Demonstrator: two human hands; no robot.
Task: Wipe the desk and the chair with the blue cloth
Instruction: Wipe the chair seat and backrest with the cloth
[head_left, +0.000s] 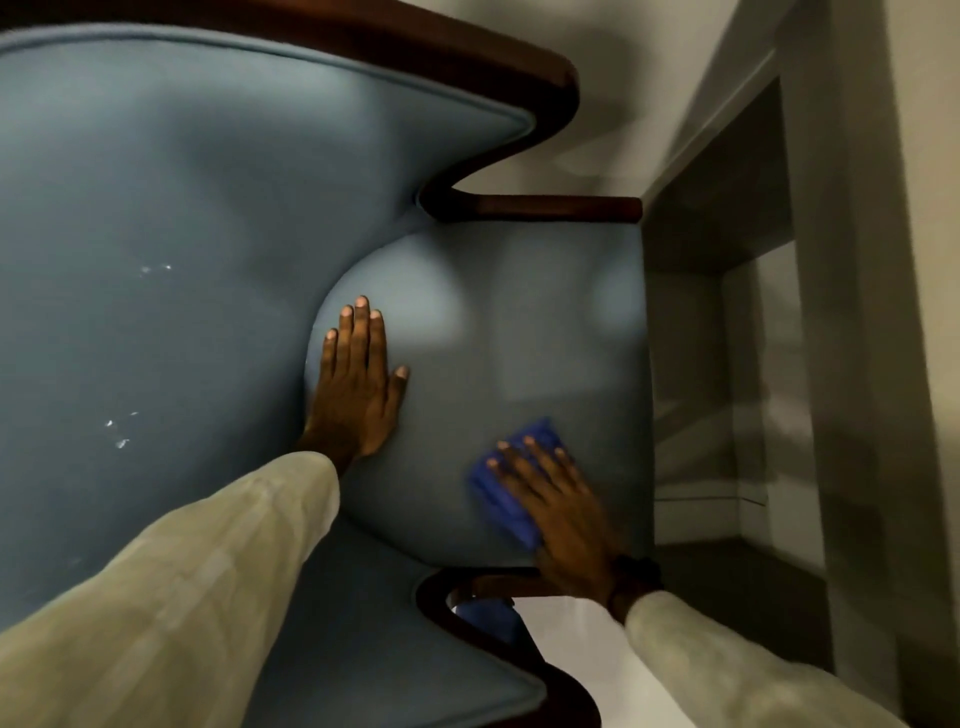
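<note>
Both hands press on the seat of a blue upholstered chair (208, 234), seen from above. The left hand (358, 384) lies flat and empty on the seat cushion (545, 338), fingers straight and close together, thumb out to the side, right where the cushion meets the chair's back. The right hand (561, 504) is spread palm down over the blue cloth (504, 499), pinning it against the cushion near the seat's right front corner; the cloth is bunched and shows past the fingertips and along the hand's left edge. This hand and the cloth are blurred. A dark band (636, 571) circles the right wrist, and both arms wear pale sleeves (197, 597). Dark wooden armrests (545, 208) frame the cushion on either side. A few small white specks (117, 431) dot the chair's back fabric.
</note>
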